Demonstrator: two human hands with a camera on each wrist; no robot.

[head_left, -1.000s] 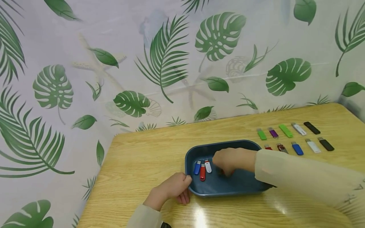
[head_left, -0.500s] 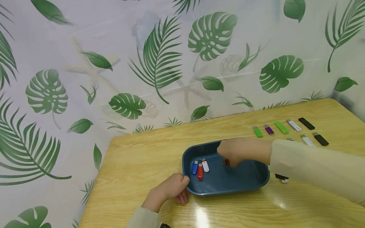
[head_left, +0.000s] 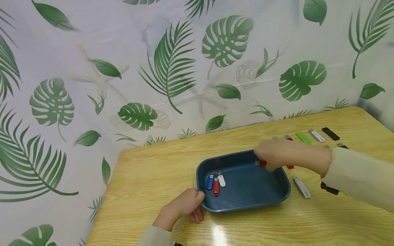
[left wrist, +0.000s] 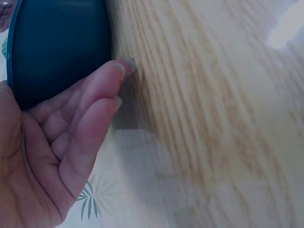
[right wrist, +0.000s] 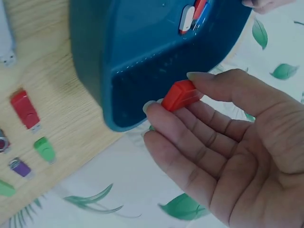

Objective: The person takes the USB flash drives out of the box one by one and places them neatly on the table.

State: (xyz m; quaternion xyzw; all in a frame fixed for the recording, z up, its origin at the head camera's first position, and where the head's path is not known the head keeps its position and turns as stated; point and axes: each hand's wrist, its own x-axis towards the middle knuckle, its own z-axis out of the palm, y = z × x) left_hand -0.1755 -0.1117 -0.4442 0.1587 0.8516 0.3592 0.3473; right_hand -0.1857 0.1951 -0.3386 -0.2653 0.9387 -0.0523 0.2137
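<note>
My right hand [head_left: 277, 155] pinches a red USB flash drive [right wrist: 180, 95] between thumb and fingers, above the back right corner of a dark blue tray [head_left: 243, 206]. In the tray's left part lie a blue flash drive [head_left: 210, 182], a red flash drive [head_left: 216, 188] and a white flash drive [head_left: 221, 179], side by side. My left hand [head_left: 186, 204] holds the tray's left end, thumb at the rim and fingers along the outer wall. In the left wrist view those fingers [left wrist: 85, 137] lie fairly straight beside the wall.
Several flash drives stand in rows at the right, among them a lime green one [head_left: 303, 137], a black one [head_left: 330, 133] and a purple one [right wrist: 20, 167]. A white flash drive [head_left: 302, 187] lies just right of the tray. A leaf-patterned cloth [head_left: 184, 68] hangs behind the wooden table [head_left: 147, 174].
My right hand has moved right and back from the tray's middle to its back right corner, with the red flash drive in its fingers. My left hand stays at the tray's left end.
</note>
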